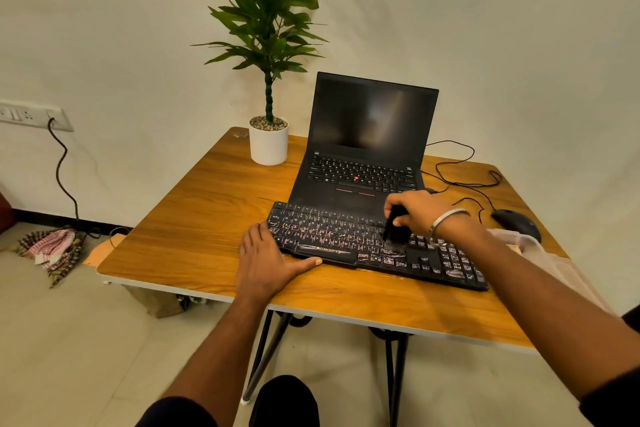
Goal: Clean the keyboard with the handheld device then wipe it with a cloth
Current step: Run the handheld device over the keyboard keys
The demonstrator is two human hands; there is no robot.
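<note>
A black keyboard with worn, smeared keys lies across the wooden table, in front of an open laptop. My right hand grips a small black handheld brush device, whose lower end rests on the keys right of the keyboard's middle. My left hand lies flat on the table against the keyboard's left end, thumb along its front edge, fingers spread. A pale cloth or plastic item lies at the table's right edge, partly hidden by my right forearm.
A black laptop stands open behind the keyboard. A white potted plant sits at the back left. A black mouse and cables lie at the right. A checked cloth lies on the floor at left.
</note>
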